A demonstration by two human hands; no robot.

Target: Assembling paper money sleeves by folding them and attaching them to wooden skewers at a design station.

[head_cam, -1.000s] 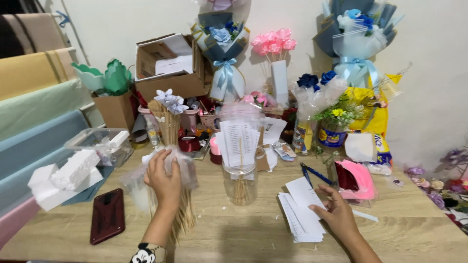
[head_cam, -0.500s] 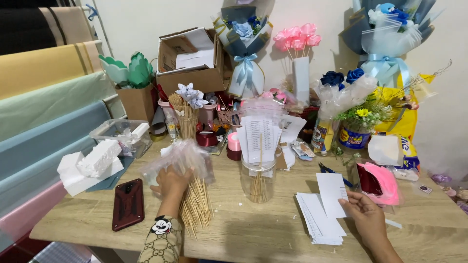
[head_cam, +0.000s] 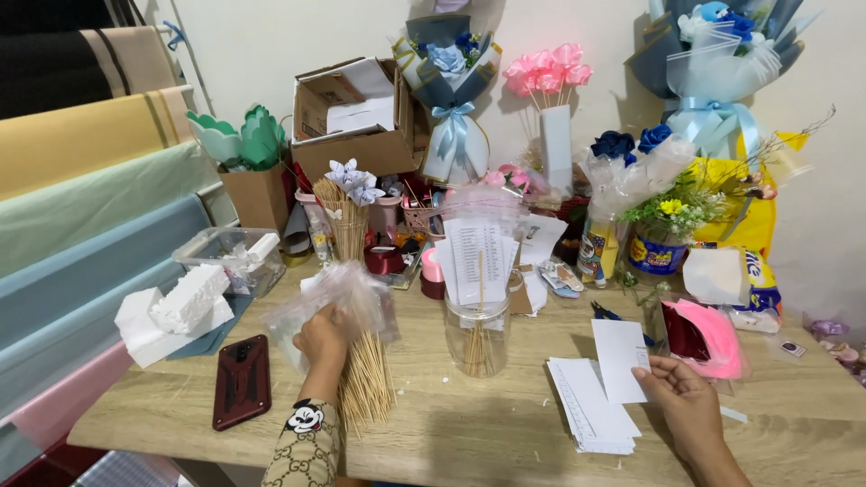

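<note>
The left hand [head_cam: 323, 341] is closed around one thick bundle of thin pale wooden skewers [head_cam: 365, 386], which stands on the light wooden table [head_cam: 469, 433] with its lower ends fanned out; one crumpled clear plastic bag [head_cam: 338, 293] covers the top of the bundle above the fist. The right hand [head_cam: 678, 397] pinches one white rectangular paper slip [head_cam: 621, 359] between thumb and fingers and holds it upright, just beside one stack of similar white paper slips [head_cam: 591, 417] lying flat on the table. Between the two hands stands one clear glass jar [head_cam: 477, 335] with a few skewers inside it and printed sheets rising above its rim. To the left of the bundle lie one dark red phone [head_cam: 242, 381], face down, and two white foam blocks [head_cam: 171, 311], one resting on the other. To the right of the paper lies one pink plastic bag [head_cam: 713, 338]. At the back stand one brown cardboard box [head_cam: 356, 117], two blue wrapped bouquets [head_cam: 451, 81] and one cluster of pink paper flowers [head_cam: 546, 70] in a white holder.
</note>
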